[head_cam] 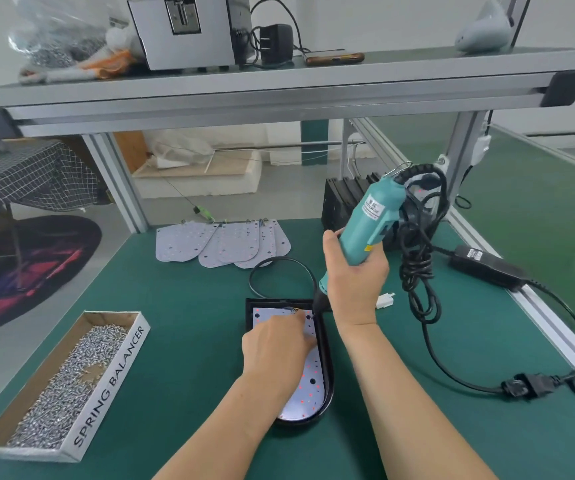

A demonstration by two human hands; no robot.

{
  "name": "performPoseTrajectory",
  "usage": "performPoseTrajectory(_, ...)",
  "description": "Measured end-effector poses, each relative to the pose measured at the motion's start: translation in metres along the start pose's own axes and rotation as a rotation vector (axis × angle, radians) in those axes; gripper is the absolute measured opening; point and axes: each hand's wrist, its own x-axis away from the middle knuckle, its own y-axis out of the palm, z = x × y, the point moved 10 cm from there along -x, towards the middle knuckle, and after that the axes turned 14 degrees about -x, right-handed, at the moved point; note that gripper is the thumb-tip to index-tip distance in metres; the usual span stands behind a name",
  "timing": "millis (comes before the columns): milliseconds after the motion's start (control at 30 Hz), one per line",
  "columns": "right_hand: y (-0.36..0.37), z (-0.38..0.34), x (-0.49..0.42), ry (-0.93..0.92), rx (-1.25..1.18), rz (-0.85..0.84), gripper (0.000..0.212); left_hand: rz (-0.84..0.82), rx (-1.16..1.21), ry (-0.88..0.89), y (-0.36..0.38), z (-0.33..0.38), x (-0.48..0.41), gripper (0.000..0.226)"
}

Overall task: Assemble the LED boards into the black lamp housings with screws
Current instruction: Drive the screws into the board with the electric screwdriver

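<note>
Where the LED board (308, 379) sits inside the black housing (327, 368), its long axis runs away from the person, rounded end nearest, square end far. Housing lies flat on the green mat (192, 341), a little right of centre.

Left hand (275, 344) presses down on the board's far half, fingers together and bent toward the top edge — whether a screw is pinched under the fingertips, cannot tell. Right hand (355, 275) is clamped around the teal electric screwdriver (365, 230), which tilts up and to the right; its tip (319, 306) comes down at the housing's far right corner, just beside the left fingertips. So the coming move, as I judge it, turns on that corner hole: bit nearly there, right hand nearer.

- Black cord (279, 268) loops just beyond the housing's far edge; likely no obstruction.
- White connector (385, 301) lies right of the housing, near the right wrist.
- Spare boards (223, 244) fanned out farther back, well apart.
- Cardboard box of screws (67, 386) to the left — within reach of the left hand.
- Screwdriver's bundled cable (417, 258) and power brick (486, 268) off to the right.
</note>
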Motion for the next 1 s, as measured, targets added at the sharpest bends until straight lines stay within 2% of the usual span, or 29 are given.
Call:
performPoseTrajectory(167,-0.002,0.007,0.003,0.004,0.032,-0.003,0.024,-0.011,0.016,0.013,0.001,0.001,-0.003,0.007)
performPoseTrajectory(467,-0.008,0.005,-0.003,-0.007,0.042,0.029,0.018,0.033,-0.012,0.045,0.008,-0.001,-0.003,0.028)
performPoseTrajectory(600,-0.007,0.006,-0.002,-0.006,0.036,0.025,0.016,0.006,-0.017,0.074,0.011,0.002,-0.003,0.044)
performPoseTrajectory(1000,-0.006,0.012,-0.001,0.015,0.020,0.026,0.017,-0.025,0.034,0.103,0.007,0.001,-0.016,0.032)
